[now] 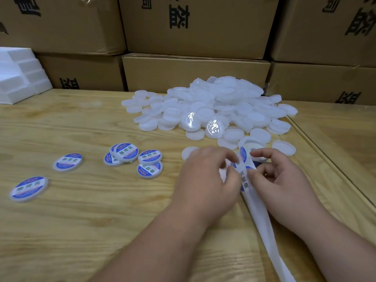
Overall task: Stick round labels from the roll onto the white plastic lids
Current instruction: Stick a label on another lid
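Hands meet at about 4 o'clock on the table (85,210): left hand (205,180) and right hand (278,180) both pinch a round label (243,177) on the backing strip (264,224). Unlabelled lid pile (215,106) at 1 o'clock, labelled lids (130,157) at 9.

Roll itself not visible; only the white backing strip (262,216) shows, running off the bottom edge. Label (243,176) between the hands partly covered by left hand (205,180) and right hand (278,180), print unreadable at this angle. Whether a lid sits under the fingers: cannot tell. Leftmost labelled lid (28,189) motion-blurred, small print illegible. Lid pile (213,106): lower lids buried. Cardboard boxes (193,25) cut by top and side edges, characters truncated. White foam block (18,76) cropped at left edge.
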`<state>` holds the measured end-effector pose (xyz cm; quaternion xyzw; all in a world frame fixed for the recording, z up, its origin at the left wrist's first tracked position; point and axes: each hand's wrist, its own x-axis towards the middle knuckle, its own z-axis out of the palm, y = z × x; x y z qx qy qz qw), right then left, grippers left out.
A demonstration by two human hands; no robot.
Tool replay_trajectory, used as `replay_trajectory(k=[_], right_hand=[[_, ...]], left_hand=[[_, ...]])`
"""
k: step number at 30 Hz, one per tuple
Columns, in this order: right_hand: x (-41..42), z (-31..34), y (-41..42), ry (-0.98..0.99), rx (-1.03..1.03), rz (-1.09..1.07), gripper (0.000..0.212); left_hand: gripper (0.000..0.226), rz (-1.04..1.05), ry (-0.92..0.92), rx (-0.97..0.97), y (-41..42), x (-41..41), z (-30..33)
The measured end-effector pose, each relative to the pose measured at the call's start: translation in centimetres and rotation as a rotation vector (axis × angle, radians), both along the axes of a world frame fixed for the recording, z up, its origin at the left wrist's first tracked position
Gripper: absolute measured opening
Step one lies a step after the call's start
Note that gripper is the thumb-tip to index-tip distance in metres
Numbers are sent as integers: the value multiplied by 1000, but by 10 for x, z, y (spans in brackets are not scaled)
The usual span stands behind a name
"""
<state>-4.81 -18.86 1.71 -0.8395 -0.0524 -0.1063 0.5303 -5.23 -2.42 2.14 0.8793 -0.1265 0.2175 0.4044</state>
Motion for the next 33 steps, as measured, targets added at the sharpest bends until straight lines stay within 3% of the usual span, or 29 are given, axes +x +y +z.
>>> replay_trajectory(k=[5,10,13,16,21,27,33], right_hand=[[-2,2,0,-17,-39,15,26],[-2,2,0,-16,-64,14,25],[-1,1,-1,-3,-65,-12,26],[0,0,0,20,-53,-31,25],[-1,1,-1,24,-82,-25,9],[-2,0,-2,42,-168,2,21],[-3,0,-1,33,-159,4,20]], left_hand=[[63,210,329,303,6,12,-16],[65,217,332,391,4,13,-21],[59,242,315,316,5,13,-20],[42,203,249,89,7,13,-14],[18,142,170,-98,7,15,-14],[25,119,63,-148,6,17,-17],[22,65,167,-288,5,14,-12]])
